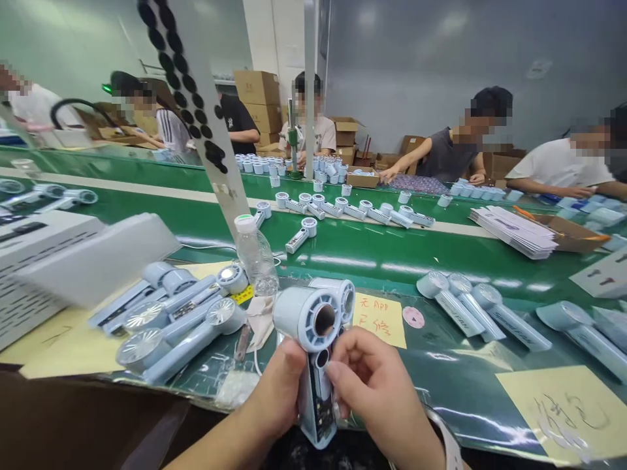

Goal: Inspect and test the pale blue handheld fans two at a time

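Note:
My left hand (281,382) is wrapped round a light-blue handheld fan (304,316), its round head up and its handle pointing down. The handle's open side faces me, showing a green-black circuit board and a dark round end inside. My right hand (377,385) is closed at the handle's right side, thumb and fingertips against it; whether a small part is pinched there is hidden. Just behind the held fan, a second fan head (347,297) shows, its lower part covered by my right hand. A white cable hangs near my left hand.
Several handheld fans (181,320) are heaped at left, others (473,307) at right. A plastic bottle (257,254) and a slanted post (210,124) stand ahead. Beyond, a green conveyor (392,251) carries fans. Co-workers sit across. Handwritten yellow papers (568,405) lie on the bench.

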A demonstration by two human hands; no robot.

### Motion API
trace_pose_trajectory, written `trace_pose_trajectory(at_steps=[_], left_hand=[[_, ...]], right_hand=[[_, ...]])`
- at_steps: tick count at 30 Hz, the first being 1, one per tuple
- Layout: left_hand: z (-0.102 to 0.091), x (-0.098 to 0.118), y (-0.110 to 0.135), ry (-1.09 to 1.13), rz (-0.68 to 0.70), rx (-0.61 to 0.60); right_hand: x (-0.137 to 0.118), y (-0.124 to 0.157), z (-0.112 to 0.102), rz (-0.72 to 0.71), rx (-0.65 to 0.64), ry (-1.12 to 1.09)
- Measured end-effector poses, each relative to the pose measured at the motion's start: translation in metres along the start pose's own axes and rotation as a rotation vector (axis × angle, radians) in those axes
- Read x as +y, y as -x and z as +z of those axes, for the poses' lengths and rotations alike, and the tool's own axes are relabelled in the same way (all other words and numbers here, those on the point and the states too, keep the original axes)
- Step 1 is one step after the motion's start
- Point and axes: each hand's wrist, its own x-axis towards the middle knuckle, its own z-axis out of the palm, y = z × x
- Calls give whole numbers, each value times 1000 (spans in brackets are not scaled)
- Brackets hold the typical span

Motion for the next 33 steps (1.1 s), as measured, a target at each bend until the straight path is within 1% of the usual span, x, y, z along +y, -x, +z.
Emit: trace_pose_trajectory(at_steps=[2, 4, 6, 10, 13, 18, 20, 22, 25, 27, 30, 33], left_hand=[[0, -1, 0, -84, -17, -21], [1, 1, 0, -112, -34, -7], [3, 4, -1, -125, -63, -17], [5, 6, -5, -142, -53, -114], [4, 4, -6, -149, -53, -141], [0, -1, -3, -178, -69, -107], [-1, -4, -1, -128, -70, -92], [-1, -8, 1, -30, -91, -60], [3, -10, 2, 152, -147, 0], [8, -8, 2, 227, -145, 47], [15, -4, 3, 228, -95, 96], [18, -2, 4, 219, -100, 72]], right_hand=[[-5, -2, 3, 30, -39, -46], [-7, -4, 1, 46, -59, -65], [-6, -5, -3, 69, -68, -69], [-6, -5, -8, 124, -98, -60], [-8, -4, -10, 151, -131, -60], [-5, -4, -9, 159, -121, -82], [-2, -3, -7, 143, -93, -91], [0, 0, -3, 100, -55, -116], [-2, 8, 5, 17, 20, -165], [-6, 15, 8, 5, 60, -163], [-14, 23, 11, 38, 75, -131], [-18, 27, 11, 48, 61, -125]])
